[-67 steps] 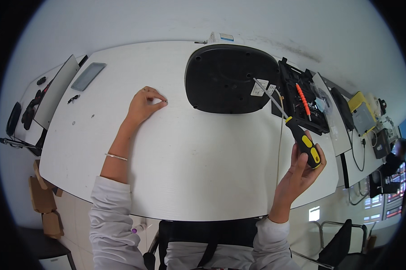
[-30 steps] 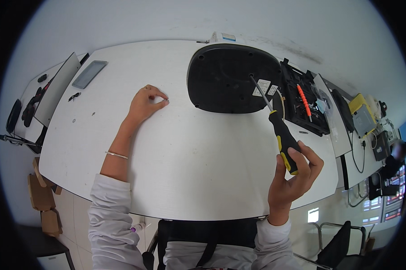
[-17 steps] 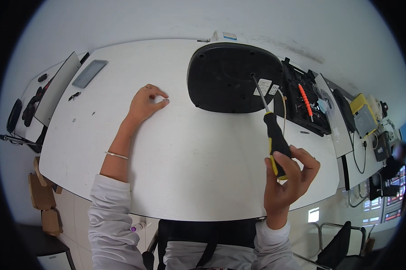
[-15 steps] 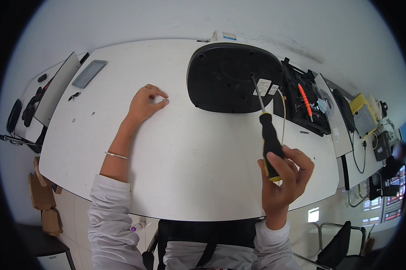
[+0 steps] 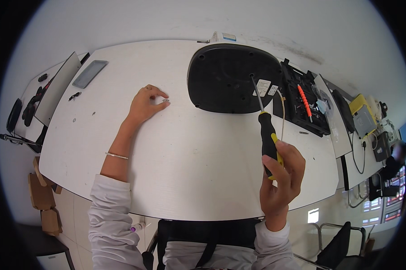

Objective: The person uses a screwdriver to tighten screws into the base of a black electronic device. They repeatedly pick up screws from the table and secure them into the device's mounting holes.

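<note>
My right hand is closed round the black and yellow handle of a screwdriver. The blade slants away from me, its tip at a round hole in a black oval plastic housing that lies with its holed side up. A pale cable hangs from the housing's right side and passes behind the handle. To the left, my left hand rests on the white table, thumb and index finger bent toward each other. Between those fingertips is a tiny shiny piece, too small to name.
Right of the housing sits an open black tool case with an orange spiral-handled tool on it. A grey tray and a small black cable lie at the far left. Cardboard boxes stand below the table's left edge.
The screwdriver handle has turned, so more of its yellow side shows. My right hand's fingers have shifted left and rolled round it. My left hand stays put.
</note>
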